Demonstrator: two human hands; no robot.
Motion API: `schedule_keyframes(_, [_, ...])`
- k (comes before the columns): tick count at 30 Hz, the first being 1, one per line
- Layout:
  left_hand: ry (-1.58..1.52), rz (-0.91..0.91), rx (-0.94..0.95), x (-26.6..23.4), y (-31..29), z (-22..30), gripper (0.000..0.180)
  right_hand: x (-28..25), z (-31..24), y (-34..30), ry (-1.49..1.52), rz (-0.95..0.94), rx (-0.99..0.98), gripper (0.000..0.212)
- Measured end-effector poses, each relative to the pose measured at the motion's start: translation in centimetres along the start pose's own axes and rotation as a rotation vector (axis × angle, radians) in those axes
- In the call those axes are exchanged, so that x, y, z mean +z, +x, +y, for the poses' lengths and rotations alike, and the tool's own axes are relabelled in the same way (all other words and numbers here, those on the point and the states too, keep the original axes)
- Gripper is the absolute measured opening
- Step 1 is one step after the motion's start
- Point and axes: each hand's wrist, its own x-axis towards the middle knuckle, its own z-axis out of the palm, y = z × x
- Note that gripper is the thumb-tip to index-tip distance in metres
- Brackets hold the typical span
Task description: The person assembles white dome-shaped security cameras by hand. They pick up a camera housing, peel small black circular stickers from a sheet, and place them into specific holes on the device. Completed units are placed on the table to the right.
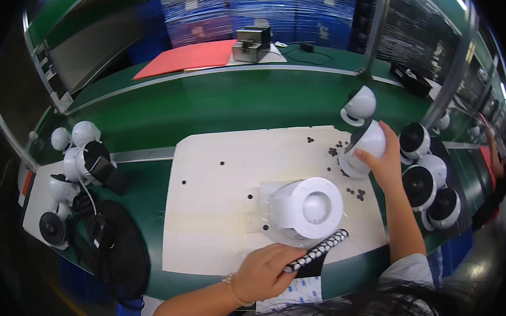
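Observation:
My left hand (270,271) is closed around one end of a short rod with a black and white cell pattern (323,250), held low over the near edge of the board. What kind of tool it is I cannot tell. Just beyond the rod lies a white round housing (287,209) with a ring-shaped opening facing up and to the right. My right hand (385,158) grips a white and black ball-shaped camera (369,143) by its side, at the right edge of the board. Directly behind that one stands another such camera (361,102).
A pale board (210,218) covers the middle of the green bench, with several small black round pieces (333,151) scattered on it. More cameras stand at the right (420,187) and left (75,163). A black bag (119,247) lies at left. Red sheets (189,59) and a metal box (252,44) sit behind.

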Motion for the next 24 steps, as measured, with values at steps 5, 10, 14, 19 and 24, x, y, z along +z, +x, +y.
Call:
schedule_keyframes(5, [-0.039,0.09,-0.032,0.1,0.3,0.9,0.025,-3.3,1.7,-2.7,-0.305,0.098,-0.005,0.069])
schedule_keyframes(10, [-0.119,0.117,-0.212,0.0,0.1,1.6,0.02,-3.5,-0.7,-4.8,-0.227,0.124,-0.443,0.056])
schedule_keyframes(14, [-0.164,0.208,-0.365,0.0,-0.8,1.4,0.016,-3.9,-6.9,-7.6,0.369,-0.37,-0.658,0.05])
schedule_keyframes(19, [-0.4,0.358,-0.36,-0.4,-0.9,1.2,0.023,-2.6,-7.2,-8.5,0.512,-0.605,-0.607,0.038])
schedule_keyframes(24, [-0.41,0.402,-0.337,-0.2,0.7,1.4,0.025,-2.4,-7.2,-8.8,0.609,-0.673,-0.356,0.036])
